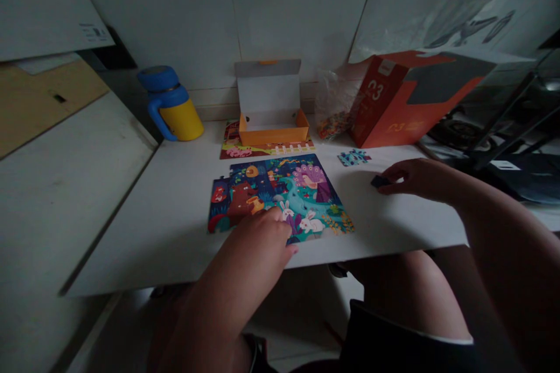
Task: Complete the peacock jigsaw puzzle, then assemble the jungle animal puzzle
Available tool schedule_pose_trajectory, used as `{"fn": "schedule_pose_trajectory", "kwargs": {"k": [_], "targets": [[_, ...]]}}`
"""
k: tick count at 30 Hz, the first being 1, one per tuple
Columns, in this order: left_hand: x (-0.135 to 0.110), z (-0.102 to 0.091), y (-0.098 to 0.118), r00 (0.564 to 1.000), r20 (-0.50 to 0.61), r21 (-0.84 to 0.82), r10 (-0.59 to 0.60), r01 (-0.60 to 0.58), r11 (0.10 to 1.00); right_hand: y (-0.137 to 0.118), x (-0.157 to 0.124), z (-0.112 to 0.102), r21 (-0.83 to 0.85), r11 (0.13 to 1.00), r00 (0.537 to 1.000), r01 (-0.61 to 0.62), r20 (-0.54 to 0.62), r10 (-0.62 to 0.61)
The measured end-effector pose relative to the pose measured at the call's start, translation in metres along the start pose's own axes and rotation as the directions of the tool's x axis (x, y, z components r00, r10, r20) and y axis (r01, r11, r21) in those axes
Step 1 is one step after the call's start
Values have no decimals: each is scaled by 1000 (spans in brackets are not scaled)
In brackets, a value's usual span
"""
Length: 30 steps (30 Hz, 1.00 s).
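Observation:
A jigsaw puzzle (245, 201) with a night forest scene of animals lies on the white table, mostly joined. Its upper left corner has a stepped gap. My left hand (273, 226) rests over the puzzle's front edge, below the white rabbits. The thumb points toward the table edge; the other fingers are bent and mostly hidden beneath the hand. To the right of the puzzle, my right hand (396, 178) pinches a dark blue puzzle piece (379, 181) close to the tabletop. Just behind that hand is a small joined cluster of light blue pieces (353, 157).
An open orange box (274, 134) stands at the back on another colourful picture sheet (231, 150). Beside it are a clear bag of pieces (333, 122) and a large orange carton (389, 108). A blue and yellow jug (181, 118) stands back left. The table's front edge (188, 281) is near my legs.

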<state>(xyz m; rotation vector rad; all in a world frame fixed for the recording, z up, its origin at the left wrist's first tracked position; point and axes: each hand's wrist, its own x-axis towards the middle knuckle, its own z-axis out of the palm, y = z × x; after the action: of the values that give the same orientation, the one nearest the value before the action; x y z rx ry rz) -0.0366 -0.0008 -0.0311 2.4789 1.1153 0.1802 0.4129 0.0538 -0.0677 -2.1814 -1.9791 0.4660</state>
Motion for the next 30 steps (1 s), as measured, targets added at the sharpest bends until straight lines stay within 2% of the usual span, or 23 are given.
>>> {"fn": "schedule_pose_trajectory", "kwargs": {"k": [3, 6, 9, 11, 14, 18, 21, 23, 26, 27, 30], "targets": [[0, -2, 1, 1000, 2, -6, -3, 3, 1000, -5, -3, -1, 16, 999, 999, -45, 11, 45], [0, -3, 1, 1000, -1, -11, -9, 9, 1000, -11, -8, 0, -12, 996, 996, -88, -25, 88], [1, -3, 2, 1000, 1, -15, -15, 15, 1000, -14, -11, 3, -49, 997, 997, -56, -50, 53], [2, -4, 2, 1000, 7, -19, -14, 14, 1000, -13, -10, 5, -22, 999, 998, -41, -54, 40], [2, -4, 1, 1000, 14, -22, -11, 11, 1000, -10, -7, 8, 59, 994, 994, -95, -42, 98], [2, -4, 1, 1000, 20, -23, -9, 10, 1000, -16, -9, 5, 80, 987, 989, -141, -30, 144], [2, -3, 0, 999, 26, -20, -21, 22, 1000, -32, -18, 4, 117, 989, 995, -94, -27, 98], [4, -2, -3, 999, 28, -21, -35, 36, 999, -49, -25, 9, 246, 967, 995, -68, -47, 82], [8, -1, -9, 1000, 7, -29, -21, 21, 999, -80, -36, 21, 541, 840, 993, -36, -78, 93], [11, -1, -11, 1000, -11, -34, -9, 9, 999, -92, -40, 26, 599, 800, 994, -19, -78, 82], [18, -6, -13, 997, -78, -60, 4, -9, 998, -130, -50, 36, 656, 753, 998, 38, -66, 7]]}}
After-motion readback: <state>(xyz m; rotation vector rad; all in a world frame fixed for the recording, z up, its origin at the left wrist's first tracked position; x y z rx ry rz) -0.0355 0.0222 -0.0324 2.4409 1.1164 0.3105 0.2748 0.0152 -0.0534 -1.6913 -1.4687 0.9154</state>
